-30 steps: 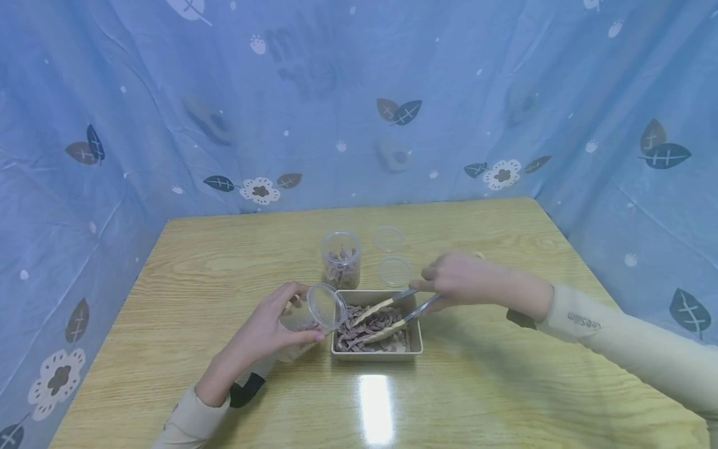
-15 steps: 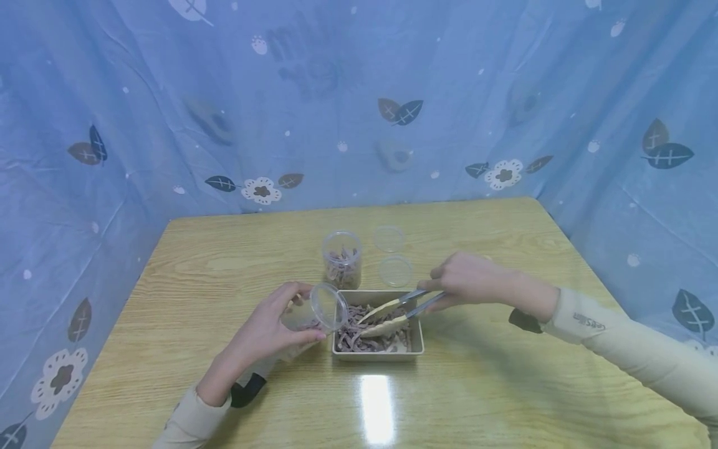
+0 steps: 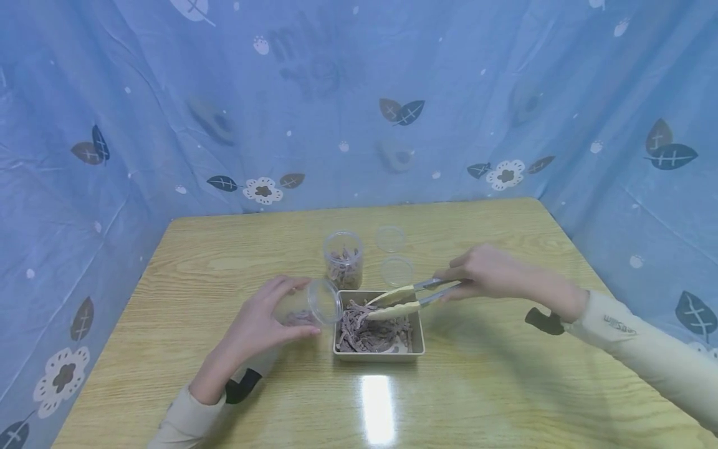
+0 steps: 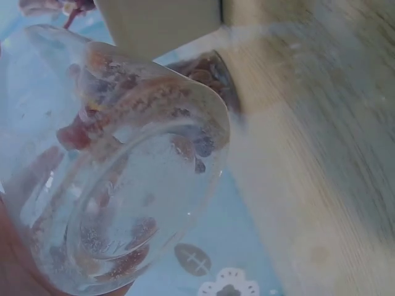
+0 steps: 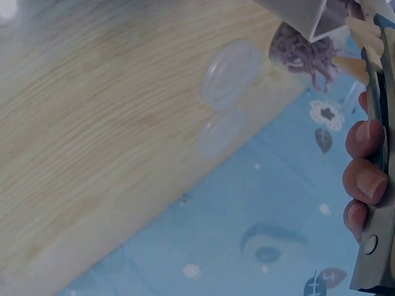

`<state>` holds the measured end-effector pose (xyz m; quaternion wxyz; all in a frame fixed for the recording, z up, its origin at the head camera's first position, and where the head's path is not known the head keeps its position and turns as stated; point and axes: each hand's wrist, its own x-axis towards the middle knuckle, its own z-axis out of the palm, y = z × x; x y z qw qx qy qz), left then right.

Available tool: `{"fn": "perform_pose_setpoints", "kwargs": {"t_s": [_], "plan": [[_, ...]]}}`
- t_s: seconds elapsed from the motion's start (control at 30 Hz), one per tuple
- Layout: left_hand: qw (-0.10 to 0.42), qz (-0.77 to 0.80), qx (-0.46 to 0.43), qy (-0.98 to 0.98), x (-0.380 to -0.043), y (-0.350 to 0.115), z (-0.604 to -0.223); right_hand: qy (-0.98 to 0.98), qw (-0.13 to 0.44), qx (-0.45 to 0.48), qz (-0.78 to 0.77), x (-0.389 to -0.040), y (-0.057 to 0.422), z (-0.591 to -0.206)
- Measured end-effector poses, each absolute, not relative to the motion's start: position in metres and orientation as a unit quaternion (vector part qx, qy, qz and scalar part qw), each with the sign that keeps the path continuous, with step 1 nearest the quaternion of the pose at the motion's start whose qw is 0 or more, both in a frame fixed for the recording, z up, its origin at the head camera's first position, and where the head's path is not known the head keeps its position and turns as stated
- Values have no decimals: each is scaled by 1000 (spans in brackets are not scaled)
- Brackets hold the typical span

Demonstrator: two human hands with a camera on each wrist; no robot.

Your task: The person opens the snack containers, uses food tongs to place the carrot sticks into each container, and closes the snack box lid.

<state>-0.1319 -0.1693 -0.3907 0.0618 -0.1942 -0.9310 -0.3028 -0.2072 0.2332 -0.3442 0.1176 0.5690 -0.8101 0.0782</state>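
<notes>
My left hand (image 3: 260, 321) grips a clear plastic jar (image 4: 148, 179), tilted on its side with its mouth toward the tray's left rim. Some brownish strips lie inside that jar. In my right hand (image 3: 490, 274) is a pair of tongs (image 3: 437, 287) with metal handles and cream tips; the tips are over the tray, apart from each other, near the strips. A beige rectangular tray (image 3: 378, 357) holds a heap of greyish-brown strips (image 3: 364, 330), which look like dried meat. The right wrist view shows fingers (image 5: 368, 180) curled round the tongs' handle.
A second clear jar (image 3: 344, 265) with strips inside stands upright behind the tray. Two round clear lids (image 3: 396, 271) lie to its right on the wooden table (image 3: 477, 386). A blue patterned curtain (image 3: 314, 125) hangs behind and at both sides.
My right hand has moved right and slightly up, lifting the tongs' tips out of the strips. The left hand has tipped the jar flatter and drawn it slightly left.
</notes>
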Motion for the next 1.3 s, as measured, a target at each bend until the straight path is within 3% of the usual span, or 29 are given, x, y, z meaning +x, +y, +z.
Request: {"fn": "perform_pose_setpoints", "kwargs": {"t_s": [0.53,1.3], "plan": [[95,-253,-267,-925,-136,-155,-388,-834,96,527,131,-197,244,-324],[98,-291,-281,-909,-138,-136,-385,-833,48,543,92,-205,201,-311]]}}
